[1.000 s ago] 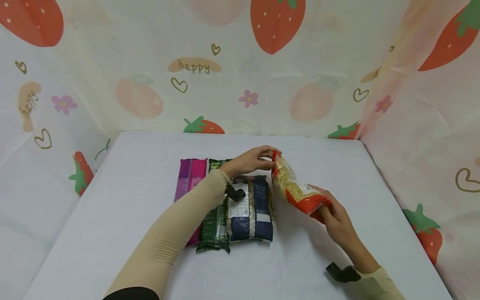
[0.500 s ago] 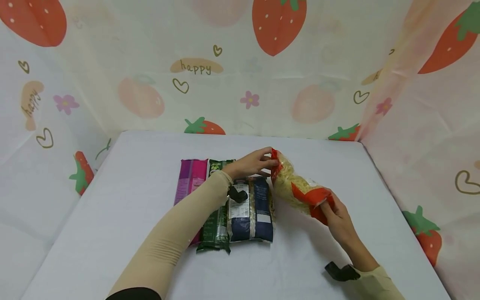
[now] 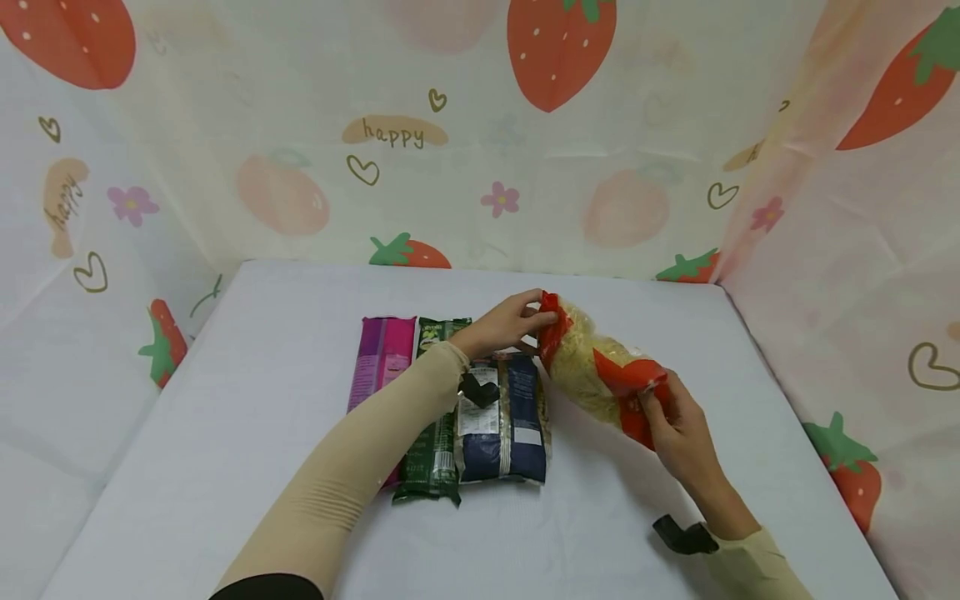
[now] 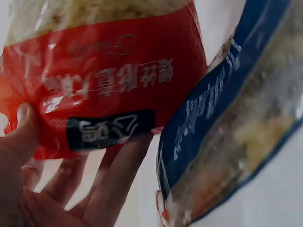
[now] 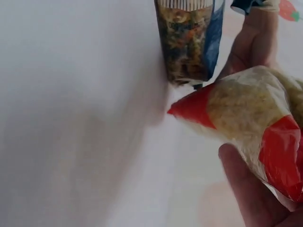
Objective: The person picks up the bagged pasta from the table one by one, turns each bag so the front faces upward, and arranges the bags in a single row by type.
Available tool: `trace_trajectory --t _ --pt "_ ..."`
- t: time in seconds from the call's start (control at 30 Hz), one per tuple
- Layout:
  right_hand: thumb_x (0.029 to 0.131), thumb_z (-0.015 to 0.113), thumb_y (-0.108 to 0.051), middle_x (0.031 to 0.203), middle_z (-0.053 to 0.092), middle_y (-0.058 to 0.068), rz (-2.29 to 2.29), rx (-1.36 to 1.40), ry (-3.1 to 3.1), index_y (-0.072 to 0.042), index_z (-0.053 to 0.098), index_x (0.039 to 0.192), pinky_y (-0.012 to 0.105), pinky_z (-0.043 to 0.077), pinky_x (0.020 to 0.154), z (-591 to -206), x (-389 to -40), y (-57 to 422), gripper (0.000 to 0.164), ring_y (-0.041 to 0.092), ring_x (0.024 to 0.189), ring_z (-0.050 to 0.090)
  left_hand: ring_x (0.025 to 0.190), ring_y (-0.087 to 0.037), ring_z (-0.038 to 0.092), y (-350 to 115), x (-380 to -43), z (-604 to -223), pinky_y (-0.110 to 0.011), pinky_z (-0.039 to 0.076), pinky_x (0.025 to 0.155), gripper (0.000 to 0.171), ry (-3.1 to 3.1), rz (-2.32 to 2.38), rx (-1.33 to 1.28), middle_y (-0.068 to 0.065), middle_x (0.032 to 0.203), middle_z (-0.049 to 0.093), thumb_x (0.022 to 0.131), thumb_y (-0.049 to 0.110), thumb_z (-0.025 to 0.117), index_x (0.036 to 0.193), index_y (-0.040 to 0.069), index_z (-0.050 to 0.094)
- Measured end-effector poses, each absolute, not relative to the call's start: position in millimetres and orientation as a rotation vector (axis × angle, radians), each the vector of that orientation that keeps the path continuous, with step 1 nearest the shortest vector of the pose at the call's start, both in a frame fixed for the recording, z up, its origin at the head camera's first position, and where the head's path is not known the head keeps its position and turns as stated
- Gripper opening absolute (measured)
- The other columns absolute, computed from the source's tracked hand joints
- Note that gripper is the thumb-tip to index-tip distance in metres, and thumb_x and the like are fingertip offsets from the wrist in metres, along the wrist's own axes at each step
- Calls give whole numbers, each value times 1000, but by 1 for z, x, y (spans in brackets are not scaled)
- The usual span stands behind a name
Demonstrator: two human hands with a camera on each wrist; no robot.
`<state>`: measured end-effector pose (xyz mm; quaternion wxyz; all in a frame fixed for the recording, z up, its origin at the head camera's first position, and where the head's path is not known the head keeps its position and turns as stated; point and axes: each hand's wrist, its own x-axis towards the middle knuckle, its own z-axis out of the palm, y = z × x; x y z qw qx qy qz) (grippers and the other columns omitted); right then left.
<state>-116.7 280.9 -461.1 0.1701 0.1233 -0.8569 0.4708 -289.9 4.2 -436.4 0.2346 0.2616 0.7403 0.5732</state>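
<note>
Held between both hands, a clear-and-red bag of pasta point(image 3: 583, 367) slants above the white table. My left hand point(image 3: 498, 327) pinches its far red end; in the left wrist view, the thumb of that left hand point(image 4: 52, 201) lies on the red face with fingers behind. At the near red end my right hand point(image 3: 681, 437) grips the bag, thumb on the near side. The right wrist view has the bag's clear side point(image 5: 241, 101) beside the thumb of the right hand point(image 5: 253, 187). Left of the bag lies a navy package of pasta point(image 3: 525, 417), close to it.
Beside the navy package are a dark green packet point(image 3: 429, 454) and a magenta-purple packet point(image 3: 381, 358), lined up side by side, partly covered by the left forearm point(image 3: 360, 467). Strawberry-printed cloth point(image 3: 450, 192) walls the white table point(image 3: 247, 400) at the back and sides.
The bag has turned a little in my hands, so its broad pasta-filled side faces the camera more. Both hands still hold its ends. The packages on the table have not moved.
</note>
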Motion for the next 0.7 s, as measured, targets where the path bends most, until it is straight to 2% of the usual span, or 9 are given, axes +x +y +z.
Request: trace_trajectory --t 0.13,0.2,0.37,0.43,0.53,0.63,0.7 --pt "108 58 4 142 60 3 1417 390 -2373 -9 49 157 11 53 95 -456 -119 280 52 0 116 64 121 -34 70 5 -288 -433 -45 65 87 57 2105 1552 689 -21 150 61 115 35 54 165 13 39" --pt "106 61 6 146 57 3 1483 382 -2371 -14 43 163 14 55 94 -453 -119 280 63 2 119 64 120 -34 70 6 -286 -432 -44 66 85 58 2120 1555 676 -21 150 61 115 35 54 166 12 38" --pt "101 76 -6 148 52 0 1522 260 -2439 -33 36 168 14 56 84 -446 -117 278 83 5 114 63 115 -34 72 8 -283 -432 -44 66 81 54 2147 1565 673 -22 146 63 115 32 55 163 11 43" --pt "98 81 -13 136 53 1 1488 191 -2457 -39 38 166 13 52 76 -444 -118 276 84 6 105 60 115 -34 72 10 -283 -432 -43 67 79 53 2161 1557 682 -21 146 64 115 32 56 162 10 44" --pt "97 85 -19 136 57 1 1487 104 -2452 -43 43 163 12 53 79 -441 -119 273 82 6 106 62 117 -34 72 11 -283 -431 -41 67 78 52 2179 1543 692 -21 146 64 115 32 56 160 10 46" --pt "96 85 -25 140 61 3 1506 38 -2440 -42 49 161 12 54 84 -438 -120 271 76 6 109 64 119 -35 71 12 -282 -430 -41 67 78 50 2191 1541 695 -21 146 64 115 31 56 159 9 47" --pt "96 85 -28 144 63 3 1508 10 -2441 -36 54 158 14 57 87 -438 -120 271 69 7 111 67 119 -35 71 13 -281 -430 -41 67 78 48 2197 1542 695 -21 145 65 115 31 56 156 8 50"
